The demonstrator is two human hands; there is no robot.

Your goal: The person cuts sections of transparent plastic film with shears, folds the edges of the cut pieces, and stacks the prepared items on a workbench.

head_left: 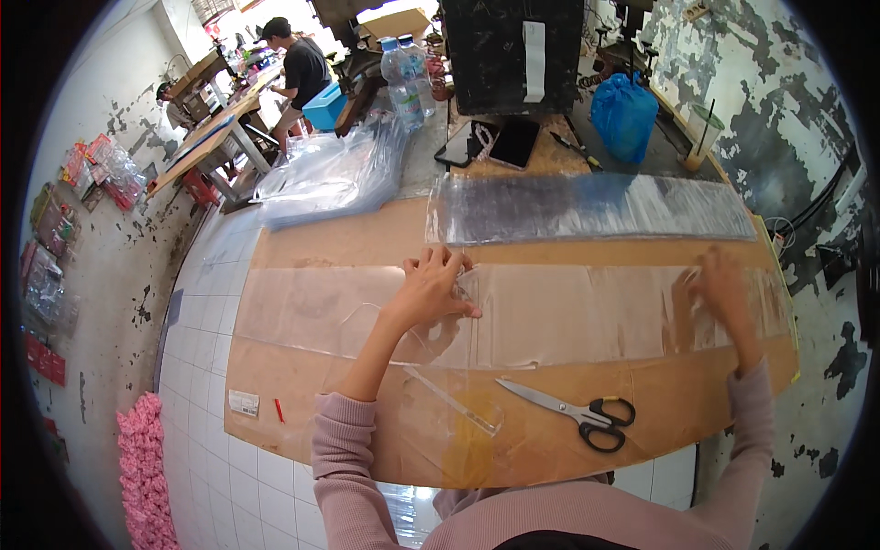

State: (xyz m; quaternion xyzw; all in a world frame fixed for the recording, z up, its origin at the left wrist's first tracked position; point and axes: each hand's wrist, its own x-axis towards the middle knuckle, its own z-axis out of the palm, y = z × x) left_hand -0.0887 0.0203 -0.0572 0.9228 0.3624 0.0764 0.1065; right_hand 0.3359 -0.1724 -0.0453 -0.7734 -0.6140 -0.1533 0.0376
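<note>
A long clear plastic sheet (568, 316) lies flat across the brown-covered table (302, 440). My left hand (435, 289) rests on it left of the middle, fingers spread and slightly bent, the thumb apart. Near the sheet's right end is my right hand (722, 286), smeared by motion, so its fingers are unclear. Scissors with black handles (587, 415) lie between my forearms, blades pointing left. Beside them, under the sheet's front edge, is a narrow clear plastic strip (463, 408).
Behind the sheet lies a clear plastic stack (596, 211), with loose plastic sleeves (335, 174) at far left. Phones (513, 145), bottles (403, 82), a blue bag (625, 115) and a cup (701, 137) stand at the back. Another person (302, 69) works farther off.
</note>
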